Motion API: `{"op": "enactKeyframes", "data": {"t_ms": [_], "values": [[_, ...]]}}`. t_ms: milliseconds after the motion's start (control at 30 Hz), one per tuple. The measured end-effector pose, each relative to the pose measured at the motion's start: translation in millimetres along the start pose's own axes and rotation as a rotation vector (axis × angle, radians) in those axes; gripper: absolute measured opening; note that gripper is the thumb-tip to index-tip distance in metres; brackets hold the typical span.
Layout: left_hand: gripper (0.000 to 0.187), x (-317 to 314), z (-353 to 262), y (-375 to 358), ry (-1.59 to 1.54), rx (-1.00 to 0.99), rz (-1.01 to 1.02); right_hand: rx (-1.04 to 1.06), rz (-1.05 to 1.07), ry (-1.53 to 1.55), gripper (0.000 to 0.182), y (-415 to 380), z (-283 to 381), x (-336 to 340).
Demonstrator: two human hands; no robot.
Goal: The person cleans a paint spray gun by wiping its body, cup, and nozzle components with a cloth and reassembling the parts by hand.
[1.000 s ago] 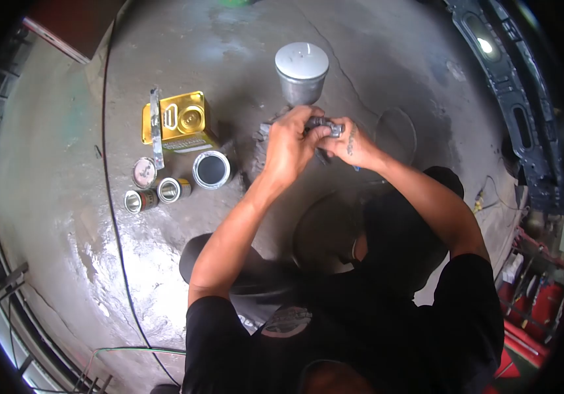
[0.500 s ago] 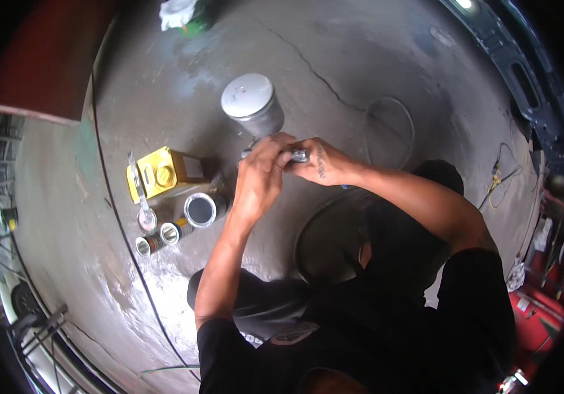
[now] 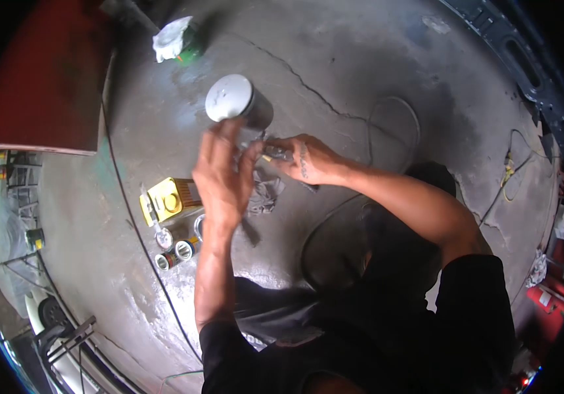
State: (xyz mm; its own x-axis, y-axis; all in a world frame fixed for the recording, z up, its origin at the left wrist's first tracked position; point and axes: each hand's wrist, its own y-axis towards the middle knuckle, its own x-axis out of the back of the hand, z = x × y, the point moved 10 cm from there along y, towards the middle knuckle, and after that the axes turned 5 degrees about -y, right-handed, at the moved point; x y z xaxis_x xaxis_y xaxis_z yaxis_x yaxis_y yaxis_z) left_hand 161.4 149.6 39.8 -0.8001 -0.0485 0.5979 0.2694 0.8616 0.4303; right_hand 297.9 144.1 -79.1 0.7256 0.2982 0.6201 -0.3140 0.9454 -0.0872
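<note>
My right hand (image 3: 308, 159) is wrapped round the metal body of a spray gun (image 3: 278, 153). The gun's silver cup (image 3: 261, 113), topped by a pale lid (image 3: 228, 98), sits upright beyond my hands. My left hand (image 3: 221, 176) is a little blurred, its fingers stretched towards the cup and its thumb apart from them near the gun. It overlaps the lower edge of the lid in this view. A crumpled grey cloth (image 3: 265, 196) lies on the floor below the gun.
To the left stand a yellow can (image 3: 167, 199) and several open tins (image 3: 185, 249). A hose (image 3: 308, 246) curves over the floor by my knee. A green container (image 3: 190, 52) with white covering is further off. A red panel (image 3: 39, 92) juts in at upper left.
My left hand has come off the gun and moved left, its fingers now spread. My right hand keeps its hold. The view has shifted, and the cloth now shows.
</note>
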Motion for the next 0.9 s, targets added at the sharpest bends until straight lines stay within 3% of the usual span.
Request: {"op": "enactKeyframes", "data": {"t_ms": [67,267,367,567,700,733,800,900], "values": [[0.066,25.1,-23.4,35.3,0.208,-0.144,-0.054,-0.024,-0.001,-0.004,0.048,14.0,-10.2,2.0],[0.081,8.7,13.5,91.1,0.263,-0.134,0.296,-0.009,0.022,-0.012,0.042,21.4,-12.4,2.2],[0.079,-8.2,33.4,102.8,0.184,0.005,0.526,-0.011,0.046,-0.018,0.038,21.4,-9.8,5.5],[0.073,-10.4,22.0,120.8,-0.071,-0.119,0.504,-0.045,0.029,-0.050,0.036,24.3,-24.2,17.9],[0.075,-13.6,39.8,135.8,-0.336,0.226,0.390,-0.041,-0.193,-0.037,0.039,23.5,-55.9,32.0],[0.076,-18.5,55.2,138.7,-0.436,0.265,0.326,-0.147,-0.107,-0.033,0.044,24.1,-64.5,35.7],[0.078,-34.4,89.2,138.4,-0.533,0.316,0.234,-0.171,-0.127,-0.004,0.045,20.4,-60.1,65.2],[0.078,-89.5,133.2,118.4,-0.677,0.501,0.295,-0.222,-0.194,0.023,0.048,19.7,-64.4,95.5]]}}
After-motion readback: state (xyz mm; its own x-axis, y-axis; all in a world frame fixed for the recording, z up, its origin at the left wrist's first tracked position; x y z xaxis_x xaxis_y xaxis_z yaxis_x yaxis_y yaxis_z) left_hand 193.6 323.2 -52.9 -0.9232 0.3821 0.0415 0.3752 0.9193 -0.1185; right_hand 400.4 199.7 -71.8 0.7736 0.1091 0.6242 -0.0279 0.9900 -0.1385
